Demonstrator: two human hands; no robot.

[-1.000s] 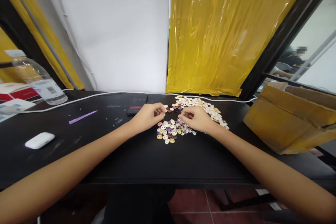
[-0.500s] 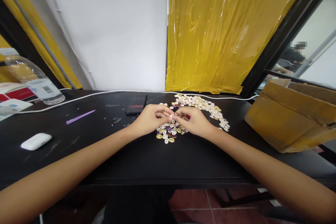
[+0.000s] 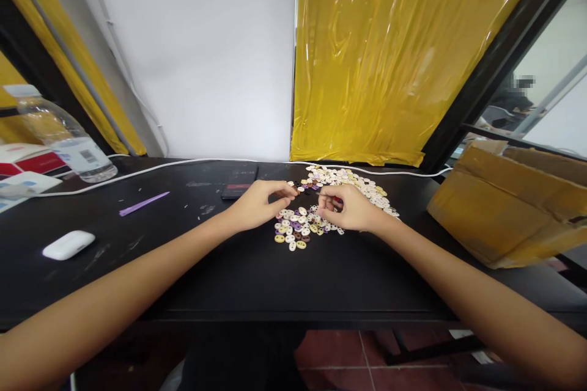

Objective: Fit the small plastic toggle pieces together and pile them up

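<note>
Small oval pieces with holes, white, yellow, purple and brown, lie in a near pile (image 3: 293, 229) between my hands. White ones form a larger spread (image 3: 360, 184) behind my right hand. My left hand (image 3: 266, 203) is over the pile's left side, thumb and fingers apart, with nothing seen between them. My right hand (image 3: 346, 206) is curled above the pile's right side around something small with a red part, too hidden to name. A gap separates the two hands.
A dark phone-like slab (image 3: 238, 183) lies behind my left hand. Further left are a purple strip (image 3: 144, 203), a white case (image 3: 68, 245) and a plastic bottle (image 3: 80, 149). A cardboard box (image 3: 499, 201) stands right. A white cable (image 3: 183, 162) crosses the back.
My hands have moved apart, the right one going right and the left one slightly left. The small white piece between their fingertips is no longer there. My left fingers have opened.
</note>
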